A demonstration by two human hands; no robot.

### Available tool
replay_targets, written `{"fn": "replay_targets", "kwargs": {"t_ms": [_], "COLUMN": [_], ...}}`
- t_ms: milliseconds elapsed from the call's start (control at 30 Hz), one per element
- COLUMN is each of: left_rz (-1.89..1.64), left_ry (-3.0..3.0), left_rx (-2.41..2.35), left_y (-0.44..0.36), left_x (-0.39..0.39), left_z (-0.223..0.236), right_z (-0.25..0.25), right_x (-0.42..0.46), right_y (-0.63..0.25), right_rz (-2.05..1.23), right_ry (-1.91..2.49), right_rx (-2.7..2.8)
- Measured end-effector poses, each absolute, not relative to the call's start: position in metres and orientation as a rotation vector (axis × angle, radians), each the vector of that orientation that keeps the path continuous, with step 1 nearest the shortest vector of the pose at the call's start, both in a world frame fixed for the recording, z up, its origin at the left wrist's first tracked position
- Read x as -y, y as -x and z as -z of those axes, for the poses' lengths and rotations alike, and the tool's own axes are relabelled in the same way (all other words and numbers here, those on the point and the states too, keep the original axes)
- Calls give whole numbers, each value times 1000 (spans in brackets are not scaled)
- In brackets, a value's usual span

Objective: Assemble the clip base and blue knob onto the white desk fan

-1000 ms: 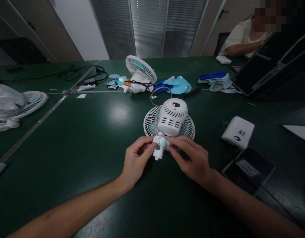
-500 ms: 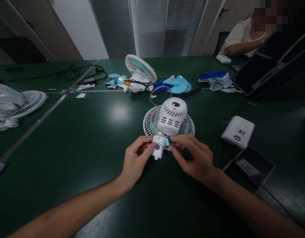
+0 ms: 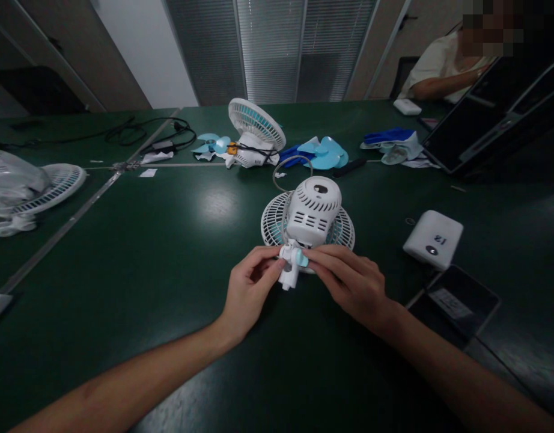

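Observation:
A white fan (image 3: 313,210) lies grille down on the green table, its motor housing on top. At its near end sticks out a white clip (image 3: 288,275) with a light-blue knob (image 3: 301,258) on its right side. My left hand (image 3: 250,291) pinches the left side of the clip between thumb and fingers. My right hand (image 3: 353,282) has its fingertips closed on the blue knob. The fan's grille is partly hidden by the housing and my right fingers.
Behind stands another fan (image 3: 254,132) beside light-blue fan blades (image 3: 326,153) and blue-white gloves (image 3: 392,144). A third fan (image 3: 38,186) lies at left. A white box (image 3: 434,239) and a dark tablet-like slab (image 3: 455,304) lie at right. A person (image 3: 443,72) sits at the far right.
My right fingers, apart beside the knob before, are now closed together on it. The blue knob looks slightly turned. My left hand keeps its hold on the clip.

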State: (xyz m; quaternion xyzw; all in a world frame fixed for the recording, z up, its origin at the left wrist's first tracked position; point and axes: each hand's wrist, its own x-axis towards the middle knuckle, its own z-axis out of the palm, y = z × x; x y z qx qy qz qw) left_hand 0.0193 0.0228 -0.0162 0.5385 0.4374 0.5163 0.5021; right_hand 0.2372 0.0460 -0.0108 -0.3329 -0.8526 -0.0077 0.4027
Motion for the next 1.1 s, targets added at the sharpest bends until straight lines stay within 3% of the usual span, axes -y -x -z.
{"fn": "replay_targets", "kwargs": {"t_ms": [167,433,933,1100], "left_rz": [-1247,-1252,-1255,-1252], "left_ry": [-1298,-1275,-1286,-1282], "left_rx": [-1049,-1035,-1046,-1046], "left_y": [-20,-20,-21,-21], "left_x": [-23,-22,-23,-23], "left_z": [17,16,15,16], "right_z": [8,8,6,8], "right_x": [-46,-47,-48,-48], "right_y": [-232,-241,-242,-242], "right_rz": [-159,36,141,105], "right_ry": [891,840,898,737], "right_rx": [2073,2159,2200,2266]}}
